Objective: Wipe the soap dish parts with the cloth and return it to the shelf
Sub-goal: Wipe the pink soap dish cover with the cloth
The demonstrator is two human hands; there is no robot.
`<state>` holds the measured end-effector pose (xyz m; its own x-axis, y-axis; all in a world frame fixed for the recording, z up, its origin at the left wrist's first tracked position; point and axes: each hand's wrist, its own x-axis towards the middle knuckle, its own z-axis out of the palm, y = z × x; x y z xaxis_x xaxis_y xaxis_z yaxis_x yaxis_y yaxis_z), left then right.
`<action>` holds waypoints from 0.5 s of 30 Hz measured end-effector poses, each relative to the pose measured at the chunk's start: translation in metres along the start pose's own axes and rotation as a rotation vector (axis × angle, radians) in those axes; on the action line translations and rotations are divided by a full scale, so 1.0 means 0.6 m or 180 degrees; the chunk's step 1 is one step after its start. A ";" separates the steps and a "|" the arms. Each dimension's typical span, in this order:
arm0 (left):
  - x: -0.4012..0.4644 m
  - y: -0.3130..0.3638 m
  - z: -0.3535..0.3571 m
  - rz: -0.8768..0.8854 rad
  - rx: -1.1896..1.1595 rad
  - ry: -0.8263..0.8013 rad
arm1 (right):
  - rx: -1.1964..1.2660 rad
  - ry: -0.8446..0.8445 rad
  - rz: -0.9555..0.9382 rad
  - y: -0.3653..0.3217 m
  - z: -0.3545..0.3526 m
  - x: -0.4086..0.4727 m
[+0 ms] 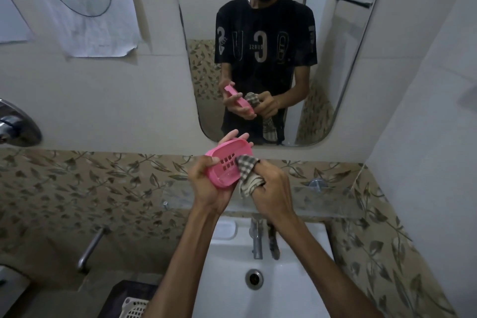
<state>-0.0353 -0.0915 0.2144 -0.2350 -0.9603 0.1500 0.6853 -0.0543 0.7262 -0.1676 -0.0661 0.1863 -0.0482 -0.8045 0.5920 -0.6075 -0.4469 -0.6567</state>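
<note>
A pink slotted soap dish part [227, 164] is tilted up in front of me, above the basin. My left hand [206, 186] grips it from below, fingers behind its far rim and thumb on the near rim. My right hand [273, 188] grips a checked cloth [249, 173] bunched over its fingers, and the cloth presses against the dish's right end. A tail of the cloth hangs down behind my right wrist. A clear glass shelf [330, 201] runs along the wall behind my hands.
A white washbasin [232, 279] with a chrome tap [256, 237] and drain lies below. The mirror [258, 46] on the wall reflects me. A paper sheet marked 11 [77, 0] hangs at the upper left. A white plastic basket [134, 307] sits at the lower left.
</note>
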 end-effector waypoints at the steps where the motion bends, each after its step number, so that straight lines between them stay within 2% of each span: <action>1: 0.001 -0.001 0.002 0.0022 -0.0003 0.0010 | -0.0002 0.0075 0.0135 0.004 -0.001 0.004; 5: 0.003 -0.002 0.001 0.0019 0.0010 0.0108 | 0.0013 -0.0186 -0.0192 -0.012 0.003 -0.006; 9: 0.001 0.000 0.004 0.0012 0.0059 0.0100 | -0.0050 0.0011 0.0166 0.001 -0.003 0.009; 12: -0.004 -0.001 0.003 0.0034 0.0004 0.0230 | -0.0063 -0.0240 -0.0171 -0.015 0.003 -0.004; 15: -0.006 0.001 0.006 0.0054 0.0125 0.0091 | -0.0320 -0.0059 0.0253 0.015 -0.007 0.010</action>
<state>-0.0363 -0.0873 0.2166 -0.2034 -0.9685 0.1437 0.6614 -0.0277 0.7495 -0.1766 -0.0734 0.1855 -0.0852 -0.8434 0.5306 -0.6788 -0.3406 -0.6505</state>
